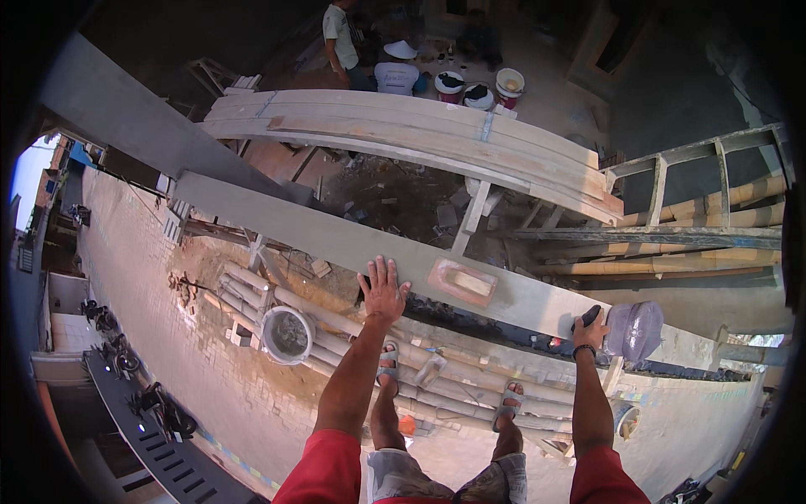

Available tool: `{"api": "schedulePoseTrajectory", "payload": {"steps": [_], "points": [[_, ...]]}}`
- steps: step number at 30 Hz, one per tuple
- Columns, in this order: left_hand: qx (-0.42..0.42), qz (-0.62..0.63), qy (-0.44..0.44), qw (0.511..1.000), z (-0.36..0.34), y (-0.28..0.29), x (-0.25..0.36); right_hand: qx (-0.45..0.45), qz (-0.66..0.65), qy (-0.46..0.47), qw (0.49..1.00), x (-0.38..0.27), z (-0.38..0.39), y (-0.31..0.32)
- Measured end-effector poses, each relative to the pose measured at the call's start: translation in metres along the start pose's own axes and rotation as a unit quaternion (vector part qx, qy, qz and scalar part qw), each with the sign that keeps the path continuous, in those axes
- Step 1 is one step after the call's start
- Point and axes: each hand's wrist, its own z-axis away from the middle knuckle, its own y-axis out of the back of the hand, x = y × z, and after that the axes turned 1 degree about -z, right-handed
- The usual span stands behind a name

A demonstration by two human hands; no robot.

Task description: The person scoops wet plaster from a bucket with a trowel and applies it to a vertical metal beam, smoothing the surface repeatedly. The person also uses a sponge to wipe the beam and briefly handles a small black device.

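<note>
My left hand (pixel 383 291) lies with its fingers spread on the front edge of a long grey plastered beam (pixel 336 239). To its right, a wooden plastering float (pixel 463 281) rests on the beam's top face, with neither hand touching it. Farther right, my right hand (pixel 591 330) is closed around a small black object (pixel 587 316) at the beam; its kind is hard to make out. Close beside that hand, a purplish, see-through wrapped bundle (pixel 635 331) sits on the beam.
My sandalled feet stand on bamboo scaffold poles (pixel 336 325) high above a paved lane (pixel 138 252). A bucket of grey mortar (pixel 266 338) stands on the poles at left. Beyond the beam lie long planks (pixel 403 126), a wooden ladder (pixel 659 189), and people near several buckets (pixel 449 83) below.
</note>
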Motion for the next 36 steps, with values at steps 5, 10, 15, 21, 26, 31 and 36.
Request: {"api": "schedulePoseTrajectory", "payload": {"steps": [5, 10, 15, 21, 26, 31, 36], "points": [[0.051, 0.037, 0.03, 0.998, 0.028, 0.014, -0.004, 0.068, -0.008, 0.032, 0.997, 0.019, -0.001, -0.013], [-0.046, 0.092, 0.123, 0.987, 0.126, 0.028, -0.041, -0.13, -0.392, 0.047, 0.909, 0.053, 0.059, 0.01], [-0.238, 0.282, 0.32, 0.873, 0.253, 0.046, -0.075, -0.331, -0.479, -0.097, 0.808, 0.02, 0.169, 0.058], [-0.068, 0.382, 0.291, 0.875, 0.363, 0.009, -0.092, -0.602, -0.401, -0.115, 0.681, -0.028, 0.239, 0.05], [-0.032, 0.448, 0.282, 0.848, 0.359, 0.109, -0.057, -0.647, -0.321, -0.064, 0.689, -0.074, 0.233, 0.084], [-0.048, 0.338, 0.321, 0.883, 0.474, -0.011, -0.087, -0.635, -0.275, 0.003, 0.722, -0.053, 0.196, 0.095], [-0.032, 0.344, 0.585, 0.734, 0.549, -0.003, -0.045, -0.557, -0.22, -0.017, 0.801, -0.006, 0.133, 0.128]]}}
